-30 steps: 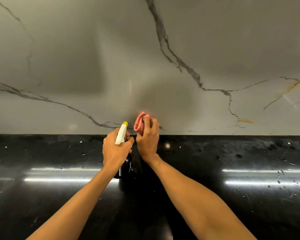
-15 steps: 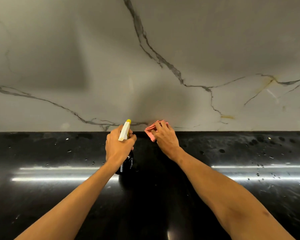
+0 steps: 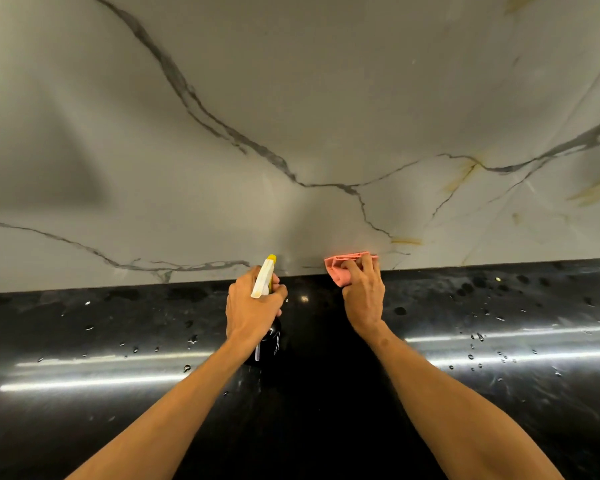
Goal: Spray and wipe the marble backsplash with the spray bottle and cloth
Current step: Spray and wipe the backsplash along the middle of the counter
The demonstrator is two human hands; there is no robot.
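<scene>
The marble backsplash point(image 3: 291, 116) fills the upper view, pale with grey and yellowish veins. My left hand point(image 3: 252, 306) grips a dark spray bottle point(image 3: 265, 277) with a white head and yellow nozzle, standing on the counter just in front of the wall. My right hand point(image 3: 362, 296) holds a folded pink cloth point(image 3: 342, 268) with curled fingers and presses it against the bottom strip of the backsplash, where the wall meets the counter, a short way right of the bottle.
A glossy black countertop point(image 3: 118, 341) runs the full width below the wall, dotted with water droplets, thickest at the right point(image 3: 499, 348). Two bright light reflections streak across it.
My right hand slid the pink cloth to the right along the base of the wall and down to the joint. My left hand stayed on the bottle. The view shifted right.
</scene>
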